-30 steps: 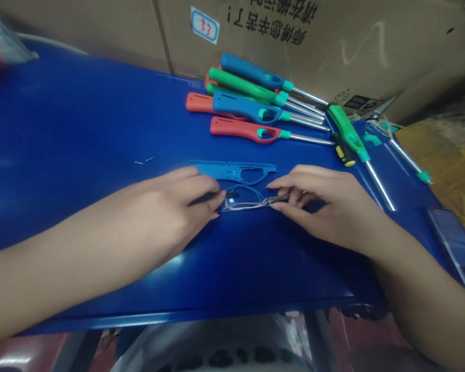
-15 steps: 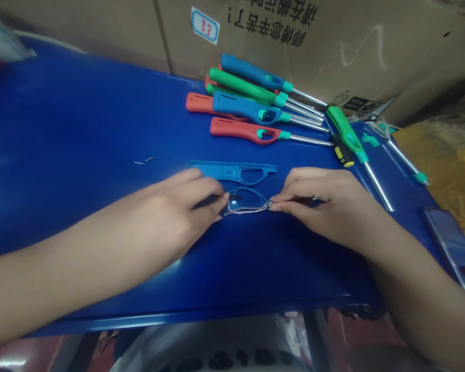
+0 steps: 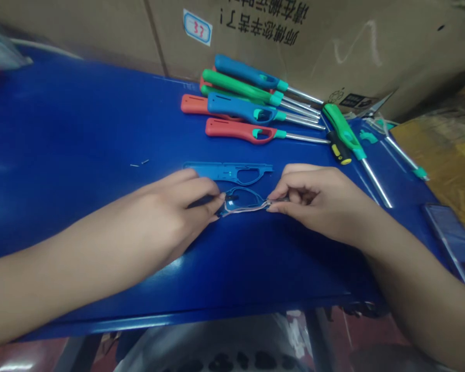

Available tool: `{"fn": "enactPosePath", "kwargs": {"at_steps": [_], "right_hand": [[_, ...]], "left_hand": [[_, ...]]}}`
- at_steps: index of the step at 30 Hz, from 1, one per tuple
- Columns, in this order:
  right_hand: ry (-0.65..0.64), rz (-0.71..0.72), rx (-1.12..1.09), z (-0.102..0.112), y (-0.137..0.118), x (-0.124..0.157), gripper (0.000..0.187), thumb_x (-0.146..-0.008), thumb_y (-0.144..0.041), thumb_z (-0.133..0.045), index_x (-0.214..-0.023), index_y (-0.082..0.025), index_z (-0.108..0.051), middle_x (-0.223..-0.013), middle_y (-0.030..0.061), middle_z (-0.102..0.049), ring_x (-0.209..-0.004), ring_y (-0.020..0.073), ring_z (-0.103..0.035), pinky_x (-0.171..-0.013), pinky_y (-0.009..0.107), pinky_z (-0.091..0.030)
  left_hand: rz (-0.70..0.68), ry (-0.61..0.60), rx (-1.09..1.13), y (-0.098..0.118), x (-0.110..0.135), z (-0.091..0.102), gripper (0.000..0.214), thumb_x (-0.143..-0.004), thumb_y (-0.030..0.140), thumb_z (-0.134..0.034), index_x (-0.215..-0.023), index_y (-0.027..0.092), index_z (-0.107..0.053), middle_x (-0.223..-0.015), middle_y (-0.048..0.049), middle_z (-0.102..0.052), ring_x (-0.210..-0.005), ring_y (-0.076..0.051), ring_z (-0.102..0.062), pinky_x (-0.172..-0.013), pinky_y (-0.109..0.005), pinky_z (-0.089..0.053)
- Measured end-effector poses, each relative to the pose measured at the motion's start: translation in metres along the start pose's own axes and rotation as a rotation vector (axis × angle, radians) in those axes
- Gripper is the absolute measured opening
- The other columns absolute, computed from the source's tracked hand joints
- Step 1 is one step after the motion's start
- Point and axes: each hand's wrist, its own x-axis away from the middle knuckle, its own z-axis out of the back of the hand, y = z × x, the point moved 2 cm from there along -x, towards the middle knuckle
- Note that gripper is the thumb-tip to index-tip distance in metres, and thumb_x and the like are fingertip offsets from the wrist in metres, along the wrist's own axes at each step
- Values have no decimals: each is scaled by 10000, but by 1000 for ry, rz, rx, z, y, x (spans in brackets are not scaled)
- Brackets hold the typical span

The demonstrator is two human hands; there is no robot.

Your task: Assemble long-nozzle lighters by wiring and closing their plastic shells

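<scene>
Right now we have both hands closed on small parts near the middle of the blue table [image 3: 81, 119]. Our left hand [image 3: 170, 212] pinches the left end of the lower blue handle half [image 3: 241, 189], covering that end, with its fingertips beside a small black part [image 3: 231, 197]. Our right hand [image 3: 325, 201] grips a slim metal piece [image 3: 279, 199] between thumb and fingers at the other end of the half. Thin pale wires [image 3: 244, 210] run between our two hands, along the near edge of the half. Just beyond it lies the upper blue handle half [image 3: 217, 171], inner side up, near our left fingers.

Two screws [image 3: 144, 162] rest on the table to the left. Farther back we see a pile of red, blue and green lighters [image 3: 232, 107], their metal tubes pointing right. Next to those tubes are a black-and-yellow screwdriver [image 3: 340, 149] and a separate green lighter [image 3: 341, 124], with scissors [image 3: 377, 106] behind. A phone [image 3: 449, 237] lies at far right, and a cardboard box [image 3: 120, 31] stands along the back.
</scene>
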Motion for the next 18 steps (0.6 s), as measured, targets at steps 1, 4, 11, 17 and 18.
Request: {"fn": "enactPosePath", "kwargs": {"at_steps": [1,4,11,17,18], "right_hand": [[5,30,16,0,-1,1,115,-857,-115,-798,-787,-196,-757,-740,-16,-640,-592,98,-582,-540,244,-439],[-4,167,119,1,-4,4,101,-930,-141,-743,-870,-207,-792,-816,21,-717,-728,153,-676,-638,279,-494],[-122,220,484,-4,-20,13,316,-1055,-156,-514,-791,-185,-686,-741,21,-623,-578,138,-535,-525,309,-346],[-78,223,424,-8,-19,16,196,-1035,-254,-569,-958,-177,-731,-890,58,-680,-686,157,-611,-583,295,-436],[-56,238,350,-8,-17,14,163,-1023,-261,-605,-1023,-173,-741,-956,63,-686,-699,145,-614,-606,285,-468]], "left_hand": [[4,6,6,0,-1,0,388,-1105,228,-389,-980,157,-749,-1055,-125,-708,-927,-278,-656,-696,-397,-523],[15,10,5,1,-2,1,375,-1104,232,-397,-1035,148,-757,-1043,-125,-697,-918,-278,-659,-708,-401,-526],[35,2,18,1,0,1,335,-1094,210,-435,-1050,134,-758,-1050,-127,-693,-930,-274,-655,-770,-401,-533],[19,7,-7,2,-1,2,312,-1088,175,-452,-1081,112,-758,-1077,-138,-694,-966,-278,-658,-772,-396,-553],[10,-3,-18,2,0,2,312,-1088,172,-451,-1112,110,-756,-1086,-140,-697,-992,-286,-658,-777,-398,-557]]}}
